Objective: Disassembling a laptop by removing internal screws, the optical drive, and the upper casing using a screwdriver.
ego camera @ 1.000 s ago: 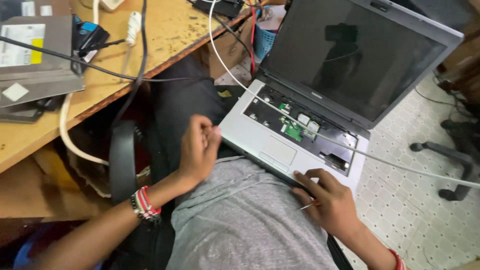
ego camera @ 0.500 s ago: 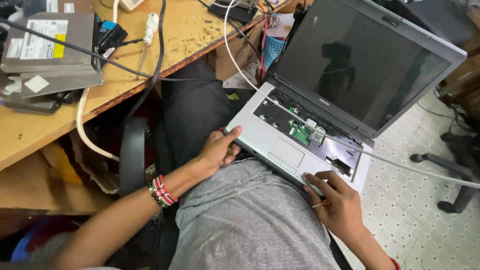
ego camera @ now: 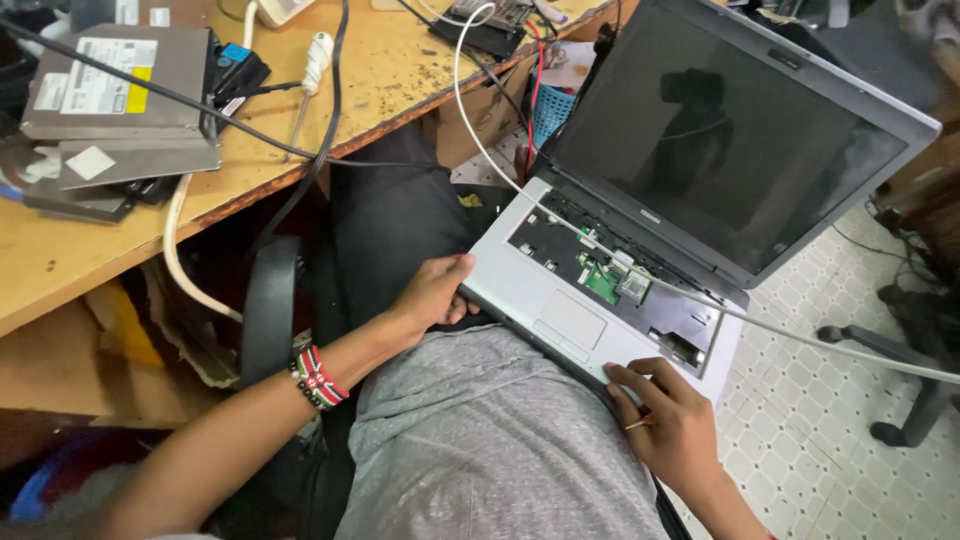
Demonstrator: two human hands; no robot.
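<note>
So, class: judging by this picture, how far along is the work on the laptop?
Done: the keyboard is off, baring a green board inside the laptop. In hand: the left hand grips its left edge and the right hand its front corner, steadying it on the lap. Left: the bay stays open, with a white cable across it.

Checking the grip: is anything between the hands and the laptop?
Nothing visible. The left hand holds the laptop's left front corner, and the right hand rests on its front right edge. A white cable crosses the open keyboard bay only.

Laptop [ego camera: 640,260] front underside hidden by lap, white cable [ego camera: 840,345] cut off at right edge, drive labels too small.
</note>
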